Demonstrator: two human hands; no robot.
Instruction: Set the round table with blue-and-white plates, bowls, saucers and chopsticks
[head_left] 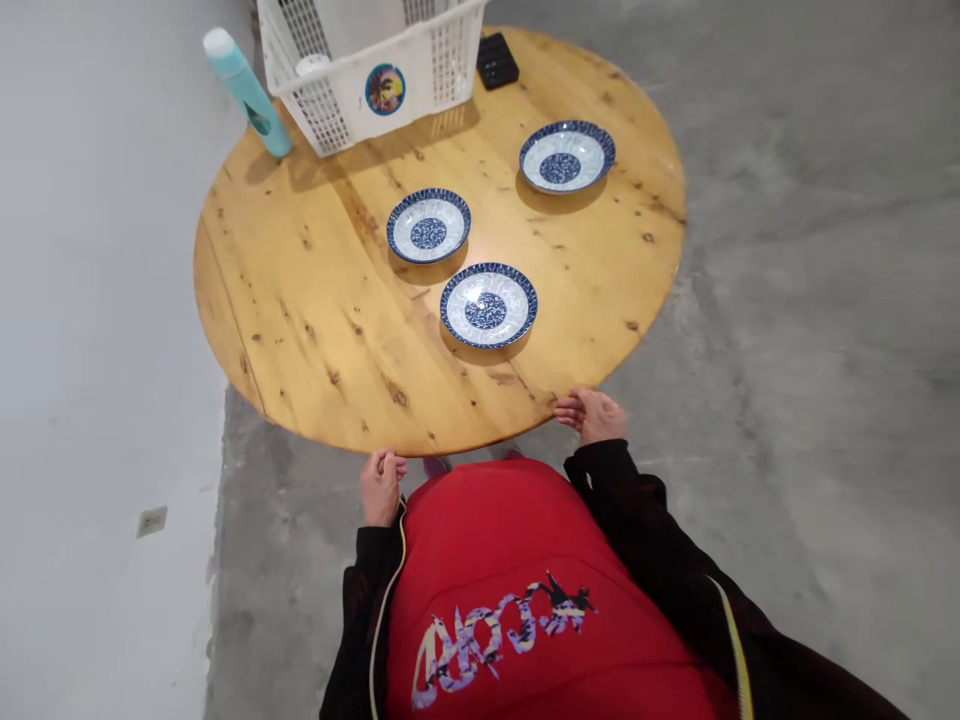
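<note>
Both hands sit at the near edge of a round wooden tabletop (315,330). The left hand (381,485) is loosely curled with its fingers together, just at the rim and holding nothing. The right hand (594,413) rests against the rim with its fingers bent together, also empty. Three blue-and-white plates lie apart on the wood: the nearest plate (488,305) just ahead of the hands, a middle plate (428,225) beyond it to the left, and a far plate (567,156) to the right. At the far side stand a white basket (367,75), a teal bottle (246,90) leaning beside it, and a small black object (496,60).
</note>
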